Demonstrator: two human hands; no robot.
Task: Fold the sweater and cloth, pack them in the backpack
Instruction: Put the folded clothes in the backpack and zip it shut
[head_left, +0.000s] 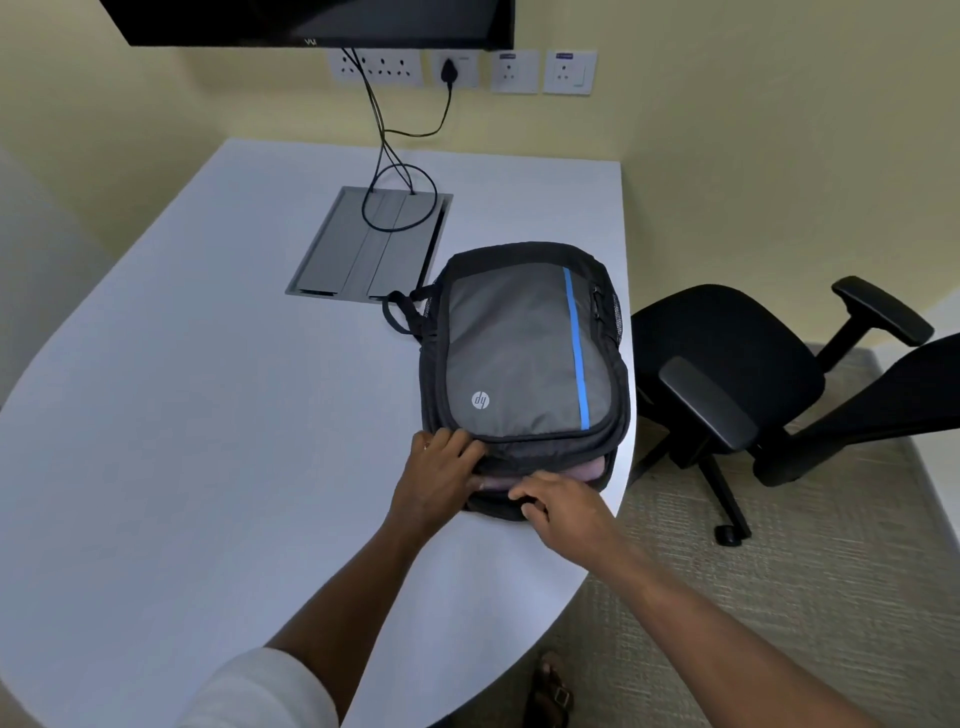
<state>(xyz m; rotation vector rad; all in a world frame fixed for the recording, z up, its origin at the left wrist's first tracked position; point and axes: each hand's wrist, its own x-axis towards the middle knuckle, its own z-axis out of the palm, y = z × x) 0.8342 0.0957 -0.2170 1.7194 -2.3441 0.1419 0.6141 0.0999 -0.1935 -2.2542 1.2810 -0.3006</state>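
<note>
A black and grey backpack (524, 353) with a blue stripe lies flat near the right edge of the white table (208, 415), its open end facing me. A strip of pale pink fabric (582, 470) shows inside the opening. My left hand (441, 467) grips the upper lip of the opening at its left corner. My right hand (561, 506) has curled fingers on the lower edge of the opening, where the zipper runs. Whether it pinches a zipper pull is hidden by the fingers.
A grey cable hatch (363, 244) is set in the table behind the backpack, with black cables (395, 156) rising to wall sockets. A black office chair (753, 384) stands right of the table. A screen (311, 21) hangs above.
</note>
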